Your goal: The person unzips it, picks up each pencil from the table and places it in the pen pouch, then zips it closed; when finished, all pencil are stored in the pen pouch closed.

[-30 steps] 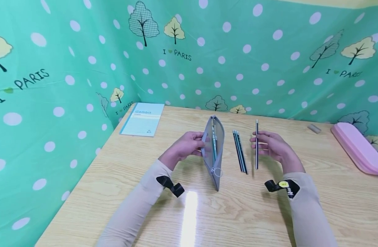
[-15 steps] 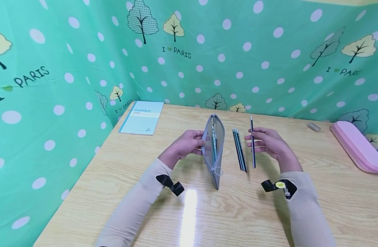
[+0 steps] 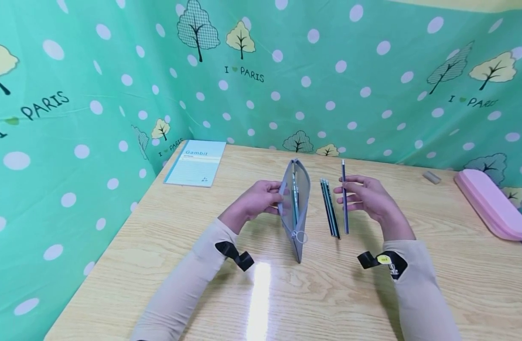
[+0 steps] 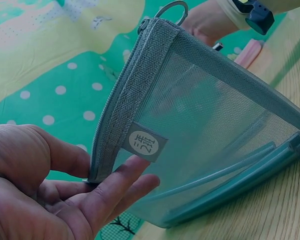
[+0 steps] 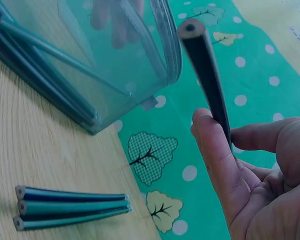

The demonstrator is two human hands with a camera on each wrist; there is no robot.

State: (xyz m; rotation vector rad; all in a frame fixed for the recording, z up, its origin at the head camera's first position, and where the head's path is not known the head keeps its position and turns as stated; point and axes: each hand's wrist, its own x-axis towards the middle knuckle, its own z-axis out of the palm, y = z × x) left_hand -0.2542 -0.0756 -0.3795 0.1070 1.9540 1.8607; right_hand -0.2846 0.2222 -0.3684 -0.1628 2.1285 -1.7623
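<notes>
My left hand (image 3: 261, 198) grips the side of a grey mesh pencil pouch (image 4: 200, 110), thumb on one face and fingers on the other. The pouch stands unzipped, its mouth gaping upward, with several pencils (image 4: 240, 185) lying along the bottom inside. Between thumb and fingers my right hand (image 3: 369, 196) pinches a dark pencil (image 5: 207, 70) that has an unsharpened end. Three more pencils (image 3: 330, 208) lie side by side on the table between the pouch and my right hand; they look blue and green in the right wrist view (image 5: 70, 206).
A light blue notebook (image 3: 196, 163) lies at the back left of the wooden table (image 3: 193, 303). At the back right are a grey eraser (image 3: 431, 177) and a pink pencil case (image 3: 493, 203). A green dotted curtain (image 3: 329, 71) hangs behind the table.
My right hand has moved a little left with its pencil, closer to the pencils on the table. The left hand and the pouch have stayed in place.
</notes>
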